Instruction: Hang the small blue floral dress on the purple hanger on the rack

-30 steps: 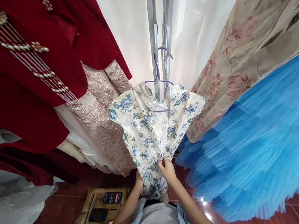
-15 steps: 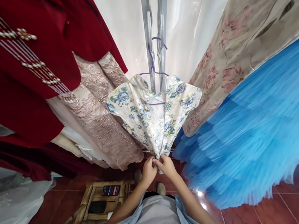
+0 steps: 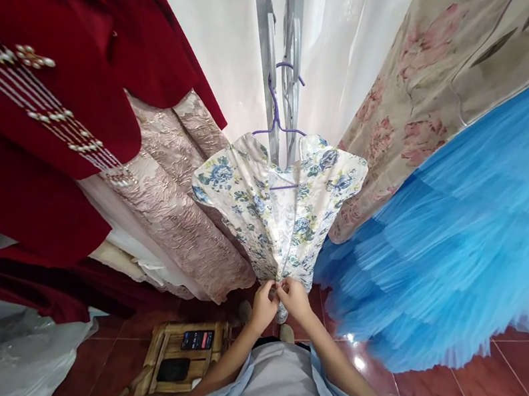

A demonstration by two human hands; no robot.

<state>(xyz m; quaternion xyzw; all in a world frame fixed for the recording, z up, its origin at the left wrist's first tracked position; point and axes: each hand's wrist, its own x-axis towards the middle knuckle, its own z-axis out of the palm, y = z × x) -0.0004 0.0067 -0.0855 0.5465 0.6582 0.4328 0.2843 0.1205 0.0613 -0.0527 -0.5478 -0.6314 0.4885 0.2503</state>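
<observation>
A white dress-like garment (image 3: 243,201) with blue flowers hangs on a purple hanger (image 3: 278,109), its neckline open at the front. The hanger's hook catches on a grey metal rack (image 3: 271,37). At the low end of the front opening, my left hand (image 3: 265,306) pinches one edge of the cloth. Right beside it, my right hand (image 3: 295,300) pinches the other edge, and the fingertips of both hands nearly meet. Cloth below the hands is mostly hidden by them. Whether a fastener sits between the fingers is too small to tell.
Dark red garments (image 3: 76,79) and a pink textured one (image 3: 189,226) hang at left. A beige floral garment (image 3: 411,108) and a blue ruffled tulle dress (image 3: 444,242) hang at right. A wooden stool (image 3: 155,349) on the red tiles holds a phone (image 3: 197,340) and a dark object.
Both hands stay at the front opening, fingertips slightly shifted. The lower cloth edges are spread a little wider below the waist. The view has moved slightly, so the garment appears further right.
</observation>
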